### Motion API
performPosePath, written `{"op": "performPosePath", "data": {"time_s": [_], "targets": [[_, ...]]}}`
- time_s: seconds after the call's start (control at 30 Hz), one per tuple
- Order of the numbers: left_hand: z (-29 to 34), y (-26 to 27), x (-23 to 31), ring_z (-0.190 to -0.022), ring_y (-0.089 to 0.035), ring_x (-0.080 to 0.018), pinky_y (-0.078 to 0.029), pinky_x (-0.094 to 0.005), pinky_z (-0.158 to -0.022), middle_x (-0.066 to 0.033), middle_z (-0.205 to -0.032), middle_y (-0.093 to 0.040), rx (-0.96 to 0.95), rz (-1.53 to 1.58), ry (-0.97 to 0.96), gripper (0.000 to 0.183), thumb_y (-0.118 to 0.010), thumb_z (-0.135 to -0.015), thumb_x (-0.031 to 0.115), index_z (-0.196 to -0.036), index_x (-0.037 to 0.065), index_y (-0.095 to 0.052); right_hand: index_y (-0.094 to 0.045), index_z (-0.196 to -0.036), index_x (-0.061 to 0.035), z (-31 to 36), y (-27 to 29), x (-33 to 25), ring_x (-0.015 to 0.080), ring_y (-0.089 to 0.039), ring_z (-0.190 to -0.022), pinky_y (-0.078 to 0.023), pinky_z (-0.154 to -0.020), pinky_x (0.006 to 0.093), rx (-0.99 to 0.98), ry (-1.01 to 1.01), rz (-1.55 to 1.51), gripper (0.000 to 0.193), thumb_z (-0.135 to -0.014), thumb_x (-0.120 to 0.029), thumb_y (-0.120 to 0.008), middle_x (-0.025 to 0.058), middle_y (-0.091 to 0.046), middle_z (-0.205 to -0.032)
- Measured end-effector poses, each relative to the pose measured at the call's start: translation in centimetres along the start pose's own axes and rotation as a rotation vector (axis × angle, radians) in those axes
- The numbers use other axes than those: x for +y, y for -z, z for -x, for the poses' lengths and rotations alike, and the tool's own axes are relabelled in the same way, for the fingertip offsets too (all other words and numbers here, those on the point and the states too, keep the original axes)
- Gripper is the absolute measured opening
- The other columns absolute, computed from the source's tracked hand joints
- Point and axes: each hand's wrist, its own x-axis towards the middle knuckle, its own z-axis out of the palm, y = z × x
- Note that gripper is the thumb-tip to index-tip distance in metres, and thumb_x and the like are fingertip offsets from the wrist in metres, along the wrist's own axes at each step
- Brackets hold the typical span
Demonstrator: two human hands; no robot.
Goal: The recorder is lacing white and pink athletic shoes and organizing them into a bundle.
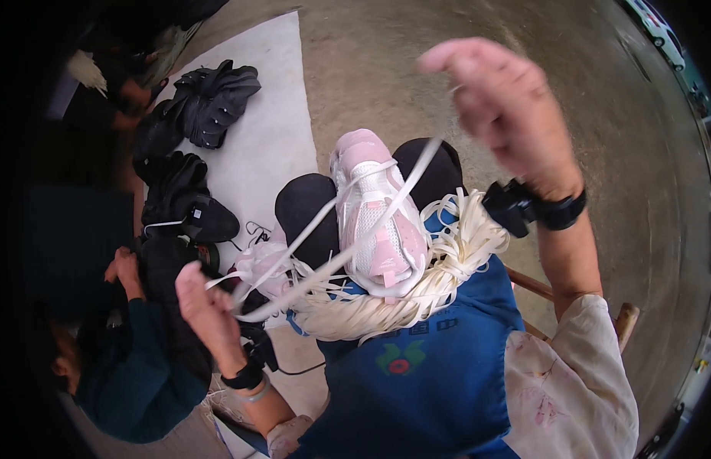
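Note:
A pink and white sneaker [371,222] rests on my lap between my knees, its toe pointing away from me. A white shoelace [321,271] threaded at its upper stretches out to both sides. High on the right, my right hand [505,107], blurred by motion, has its fingers curled closed round one stretch of the lace. Low on the left, my left hand [206,310] is closed on the lace, which loops beside its fingers. A thick bundle of cream laces [447,260] drapes across my blue apron [417,375], behind the shoe's heel.
Another pink shoe [264,264] lies left of my knee. Black shoes [214,99] are piled on a white sheet [283,138] at the far left. Another person in a dark green sleeve [149,359] sits close by on my left. A wooden chair part [625,325] shows at my right.

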Motion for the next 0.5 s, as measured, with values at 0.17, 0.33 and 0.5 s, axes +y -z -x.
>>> {"op": "performPosePath", "data": {"time_s": [0.17, 0.33, 0.5], "targets": [[-1.4, -5.1, -0.3, -0.081, -0.058, -0.0189, -0.046, -0.0304, -0.072, -0.0068, -0.088, -0.06, -0.458, -0.717, -0.256, 0.017, -0.055, -0.088, 0.008, -0.101, -0.002, -0.059, -0.06, -0.111, 0.0021, -1.6, -3.5, 2.3, -0.0011, -0.031, -0.045, -0.02, -0.038, 0.0156, -0.133, -0.139, -0.165, 0.026, -0.097, -0.017, -0.049, -0.0083, -0.04, -0.057], [-1.6, -12.1, 2.4, -0.099, -0.057, -0.0299, -0.043, -0.0356, -0.089, -0.0163, -0.1, -0.06, -0.509, -0.508, -0.696, 0.016, -0.053, -0.086, 0.004, -0.1, 0.0, -0.061, -0.064, -0.098, -0.0014, -1.1, -4.8, 4.1, 0.0053, -0.041, -0.055, -0.034, -0.048, 0.0235, -0.189, -0.128, 0.114, 0.025, -0.094, -0.023, -0.053, -0.0025, -0.047, -0.062], [-1.8, -15.7, -3.9, -0.081, -0.058, -0.037, -0.044, -0.0472, -0.074, -0.0169, -0.077, -0.061, -0.781, -0.995, -0.814, 0.01, -0.059, -0.078, 0.015, -0.082, 0.005, -0.058, -0.061, -0.102, -0.0018, 0.4, -4.0, 8.1, 0.0356, -0.059, -0.063, -0.045, -0.058, 0.0413, -0.237, 0.041, 0.681, 0.023, -0.085, -0.016, -0.054, 0.0216, -0.058, -0.068]]}}
